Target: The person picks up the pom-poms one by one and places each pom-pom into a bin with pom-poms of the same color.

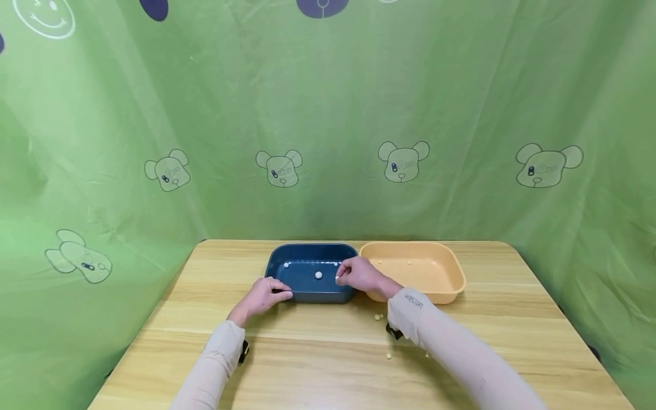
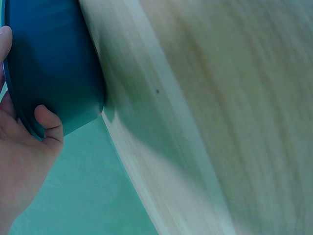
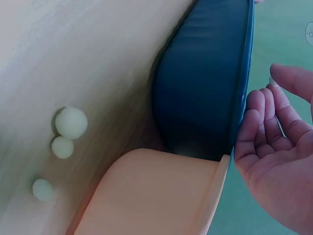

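A dark blue basin (image 1: 318, 298) stands on the table, and inside it lie a larger white ball (image 1: 319, 275) and small white balls, one on the left (image 1: 286, 265) and one at the back right (image 1: 336, 263). My left hand (image 1: 261, 295) grips its rim at the front left corner, with a digit on the outer wall in the left wrist view. Over the right side of the basin, my right hand (image 1: 361, 274) pinches a small white ball (image 3: 273, 82) between thumb and forefinger. The other fingers of that hand curl beside the blue rim.
An orange basin (image 1: 451, 295) adjoins the blue one on the right, with small pale balls (image 1: 409, 262) inside. Several pale yellow balls (image 3: 71, 123) lie loose on the wooden table (image 1: 318, 359) in front of it. A green curtain (image 1: 338, 102) hangs behind.
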Tool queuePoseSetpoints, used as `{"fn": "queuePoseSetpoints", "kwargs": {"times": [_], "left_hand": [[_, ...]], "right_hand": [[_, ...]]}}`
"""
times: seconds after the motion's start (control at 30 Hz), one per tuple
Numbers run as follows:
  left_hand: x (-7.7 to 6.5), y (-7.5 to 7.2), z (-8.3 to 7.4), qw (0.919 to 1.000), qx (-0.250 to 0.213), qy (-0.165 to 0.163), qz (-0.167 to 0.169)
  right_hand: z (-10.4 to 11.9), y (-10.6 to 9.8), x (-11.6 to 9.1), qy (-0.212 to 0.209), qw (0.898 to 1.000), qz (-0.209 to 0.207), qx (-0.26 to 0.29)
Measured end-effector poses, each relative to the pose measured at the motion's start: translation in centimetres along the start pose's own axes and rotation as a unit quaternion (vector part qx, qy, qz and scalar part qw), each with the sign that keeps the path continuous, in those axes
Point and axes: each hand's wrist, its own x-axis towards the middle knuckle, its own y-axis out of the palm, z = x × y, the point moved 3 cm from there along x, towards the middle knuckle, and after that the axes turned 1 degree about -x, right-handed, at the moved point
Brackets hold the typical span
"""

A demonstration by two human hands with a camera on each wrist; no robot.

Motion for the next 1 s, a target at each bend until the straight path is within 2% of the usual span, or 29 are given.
{"fn": "queuePoseSetpoints", "kwargs": {"times": [0.23,0.53,0.8,1.0], "left_hand": [[0.0,0.0,0.0,1.0000,-0.003,0.000,-0.003],[0.0,0.1,0.1,0.9999,-0.004,-0.011,0.002],[0.0,-0.2,-0.2,1.0000,-0.001,-0.005,-0.002],[0.0,-0.1,-0.1,1.0000,-0.001,-0.006,0.000]], "right_hand": [[-0.1,-0.3,0.7,-0.025,0.998,-0.009,-0.056],[-0.2,-0.5,1.7,-0.011,0.996,-0.020,-0.086],[-0.6,-0.7,2.5,0.000,0.994,-0.026,-0.102],[-1.0,-0.7,3.2,0.010,0.993,-0.016,-0.115]]}}
